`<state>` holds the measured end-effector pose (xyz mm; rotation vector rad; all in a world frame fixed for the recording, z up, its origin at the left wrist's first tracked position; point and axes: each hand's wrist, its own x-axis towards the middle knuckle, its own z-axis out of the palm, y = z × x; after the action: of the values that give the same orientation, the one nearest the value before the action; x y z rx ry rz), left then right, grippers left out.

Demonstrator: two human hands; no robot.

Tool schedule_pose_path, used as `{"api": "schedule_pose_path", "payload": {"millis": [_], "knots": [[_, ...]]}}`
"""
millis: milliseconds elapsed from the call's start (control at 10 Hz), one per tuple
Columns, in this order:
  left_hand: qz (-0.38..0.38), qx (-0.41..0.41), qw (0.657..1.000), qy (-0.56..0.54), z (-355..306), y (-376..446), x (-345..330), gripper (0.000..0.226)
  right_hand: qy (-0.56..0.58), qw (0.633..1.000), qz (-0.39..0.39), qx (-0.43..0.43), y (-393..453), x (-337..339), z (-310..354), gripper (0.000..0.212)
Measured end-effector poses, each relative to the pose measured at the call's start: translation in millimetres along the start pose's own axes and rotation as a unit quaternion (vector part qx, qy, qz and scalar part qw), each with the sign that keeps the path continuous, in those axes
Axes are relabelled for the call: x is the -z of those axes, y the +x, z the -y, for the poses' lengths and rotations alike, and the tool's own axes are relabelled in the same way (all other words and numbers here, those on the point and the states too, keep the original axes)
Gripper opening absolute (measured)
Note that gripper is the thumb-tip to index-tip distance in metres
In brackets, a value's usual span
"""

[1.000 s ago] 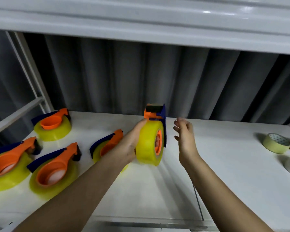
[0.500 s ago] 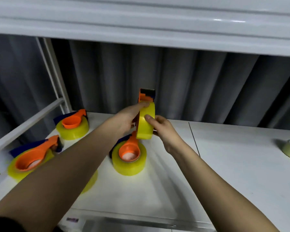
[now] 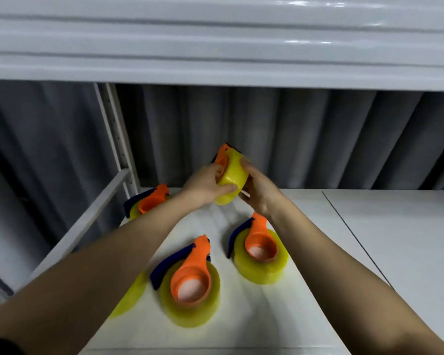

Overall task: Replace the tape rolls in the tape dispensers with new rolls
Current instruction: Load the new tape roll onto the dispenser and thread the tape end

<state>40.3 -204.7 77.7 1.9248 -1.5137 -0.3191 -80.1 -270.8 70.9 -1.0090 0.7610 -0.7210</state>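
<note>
Both hands, left [image 3: 205, 184] and right [image 3: 258, 190], grip one raised dispenser [image 3: 230, 175] and its yellow roll; three more dispensers (all loaded) lie untouched on the desk [image 3: 395, 239]

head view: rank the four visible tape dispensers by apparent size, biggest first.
1. near-centre dispenser, closest to the camera.
2. right-hand table dispenser.
3 and 4. held dispenser and far-left dispenser: both partly hidden, too close to rank.
All look like the same model, so the differences are probably down to distance.
</note>
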Motion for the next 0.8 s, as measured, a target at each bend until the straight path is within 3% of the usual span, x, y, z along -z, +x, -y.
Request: {"api": "schedule_pose_path", "payload": {"millis": [200, 300, 400, 600, 800], "knots": [[-0.015, -0.052, 0.985, 0.162, 19, 12, 18, 0.062, -0.195, 0.979, -0.058, 0.001, 6, -21, 13, 0.025], [-0.031, -0.079, 0.964, 0.253, 19, 12, 17, 0.055, -0.269, 0.962, -0.048, -0.017, 12, -31, 18, 0.025], [-0.023, -0.086, 0.940, 0.330, 22, 17, 5, 0.043, -0.357, 0.933, -0.051, 0.009, 26, -36, 11, 0.041], [-0.025, -0.029, 0.966, 0.257, 42, 24, -32, 0.048, -0.444, 0.893, -0.065, -0.033, 43, -23, -10, 0.043], [-0.055, -0.028, 0.978, 0.198, 55, 29, -58, 0.040, -0.541, 0.836, -0.069, -0.059, 74, -14, -47, 0.041]]}}
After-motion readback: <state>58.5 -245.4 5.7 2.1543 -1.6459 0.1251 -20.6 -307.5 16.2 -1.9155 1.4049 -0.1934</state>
